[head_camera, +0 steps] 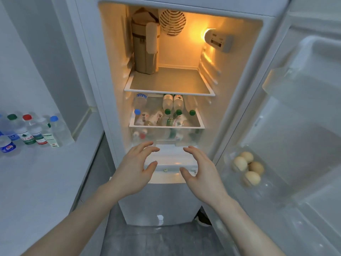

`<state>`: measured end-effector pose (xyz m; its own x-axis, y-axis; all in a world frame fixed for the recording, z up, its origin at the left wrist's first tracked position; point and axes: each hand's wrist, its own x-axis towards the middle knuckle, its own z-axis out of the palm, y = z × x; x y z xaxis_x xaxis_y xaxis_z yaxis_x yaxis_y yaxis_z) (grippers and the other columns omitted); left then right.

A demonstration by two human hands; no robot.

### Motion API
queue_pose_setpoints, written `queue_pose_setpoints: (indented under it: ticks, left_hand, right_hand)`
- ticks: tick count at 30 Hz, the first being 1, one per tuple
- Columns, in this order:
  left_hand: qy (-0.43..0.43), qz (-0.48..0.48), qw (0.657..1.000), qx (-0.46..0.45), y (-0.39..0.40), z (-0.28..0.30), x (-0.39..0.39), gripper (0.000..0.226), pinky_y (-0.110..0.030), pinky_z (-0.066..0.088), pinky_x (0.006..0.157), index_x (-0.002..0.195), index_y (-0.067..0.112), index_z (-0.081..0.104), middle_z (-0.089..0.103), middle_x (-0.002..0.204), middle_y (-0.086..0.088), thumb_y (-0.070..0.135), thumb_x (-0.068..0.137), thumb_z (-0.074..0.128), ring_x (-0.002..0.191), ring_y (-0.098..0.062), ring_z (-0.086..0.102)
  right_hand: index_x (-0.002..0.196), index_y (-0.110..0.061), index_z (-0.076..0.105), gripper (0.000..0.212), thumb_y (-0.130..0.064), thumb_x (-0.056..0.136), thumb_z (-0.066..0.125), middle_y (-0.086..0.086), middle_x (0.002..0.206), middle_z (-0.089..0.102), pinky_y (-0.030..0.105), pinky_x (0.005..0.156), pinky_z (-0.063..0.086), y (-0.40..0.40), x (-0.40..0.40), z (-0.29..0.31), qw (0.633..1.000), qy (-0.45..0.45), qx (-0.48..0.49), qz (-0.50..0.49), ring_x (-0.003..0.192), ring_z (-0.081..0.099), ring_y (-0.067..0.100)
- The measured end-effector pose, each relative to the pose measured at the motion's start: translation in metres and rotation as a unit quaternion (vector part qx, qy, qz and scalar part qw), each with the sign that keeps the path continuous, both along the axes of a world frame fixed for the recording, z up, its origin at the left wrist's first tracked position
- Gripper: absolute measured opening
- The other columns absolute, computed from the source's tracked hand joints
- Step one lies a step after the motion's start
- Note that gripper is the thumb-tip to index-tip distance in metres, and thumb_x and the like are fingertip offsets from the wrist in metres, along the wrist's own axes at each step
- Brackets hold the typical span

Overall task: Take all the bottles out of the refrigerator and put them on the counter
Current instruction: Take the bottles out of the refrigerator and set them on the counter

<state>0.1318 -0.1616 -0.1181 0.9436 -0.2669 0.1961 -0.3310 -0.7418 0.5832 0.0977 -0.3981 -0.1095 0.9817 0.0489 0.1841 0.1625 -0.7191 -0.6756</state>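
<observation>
Left hand (133, 169) and right hand (200, 170): both empty, fingers loosely spread, held just in front of the drawer (167, 137). Bottles (172, 106) lie just beyond the fingertips, long axes front to back, green caps toward the hands. Drawer contents blur behind frosted plastic. Counter (36, 182), left of the left hand, carries upright bottles, partly cut off.

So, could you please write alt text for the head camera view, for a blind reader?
Two open, empty hands, left hand and right hand, reach toward an open refrigerator whose lower shelf and drawer hold water bottles. More bottles stand on the counter at left; eggs sit in the door.
</observation>
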Motion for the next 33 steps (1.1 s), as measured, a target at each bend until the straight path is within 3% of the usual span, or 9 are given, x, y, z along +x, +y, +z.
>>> queue_pose_setpoints:
  ticks: [5,7,12,22,27,33]
  left_hand:
    - [-0.021,0.019,1.0,-0.001,-0.024,0.015,0.016,0.039,-0.034,0.033,0.116,0.139,0.032,0.053,0.033,0.158,0.015,0.033,0.1,0.055,0.146,-0.01,0.027]
    - [-0.025,0.031,0.999,-0.006,-0.035,0.02,0.021,0.039,-0.038,0.039,0.113,0.139,0.032,0.054,0.035,0.157,0.014,0.033,0.099,0.056,0.145,-0.011,0.029]
    - [-0.02,0.061,0.998,0.004,-0.051,0.025,0.046,0.04,-0.04,0.034,0.117,0.137,0.028,0.056,0.04,0.155,0.009,0.031,0.097,0.059,0.141,-0.017,0.039]
    - [0.034,0.116,0.992,0.046,-0.038,0.03,0.137,0.047,-0.041,0.041,0.11,0.131,0.022,0.061,0.051,0.144,-0.001,0.035,0.087,0.059,0.133,-0.024,0.048]
    - [0.093,0.152,0.982,0.057,-0.021,0.017,0.206,0.047,-0.039,0.042,0.107,0.135,0.021,0.057,0.043,0.145,-0.003,0.029,0.088,0.061,0.132,-0.028,0.045]
    - [0.131,0.198,0.969,0.064,-0.008,-0.007,0.273,0.052,-0.04,0.036,0.112,0.139,0.023,0.052,0.028,0.154,-0.005,0.032,0.089,0.058,0.136,-0.034,0.037]
  right_hand:
    - [0.141,-0.034,0.049,0.053,-0.026,0.092,0.068,-0.021,0.148,0.045,0.021,0.114,0.032,-0.014,0.022,0.015,1.0,-0.018,0.008,0.006,0.138,0.039,0.001]
    - [0.142,-0.033,0.049,0.054,-0.027,0.092,0.067,-0.02,0.148,0.045,0.026,0.114,0.035,-0.021,0.035,0.02,1.0,-0.017,0.009,0.012,0.137,0.041,0.004]
    - [0.142,-0.028,0.051,0.055,-0.025,0.091,0.07,-0.014,0.145,0.05,0.019,0.107,0.034,-0.025,0.069,0.022,0.999,-0.01,0.038,0.002,0.134,0.047,0.008]
    - [0.14,-0.025,0.052,0.055,-0.024,0.088,0.07,-0.007,0.144,0.052,0.036,0.112,0.042,-0.001,0.138,0.017,0.998,0.009,0.064,-0.012,0.135,0.046,0.015]
    - [0.141,-0.023,0.053,0.054,-0.019,0.089,0.068,-0.004,0.144,0.052,0.029,0.108,0.038,0.029,0.195,0.01,0.998,0.042,0.031,-0.027,0.134,0.045,0.016]
    - [0.143,-0.02,0.05,0.057,-0.021,0.088,0.067,0.002,0.143,0.054,0.035,0.108,0.042,0.058,0.258,0.001,0.994,0.098,-0.014,-0.053,0.132,0.05,0.024]
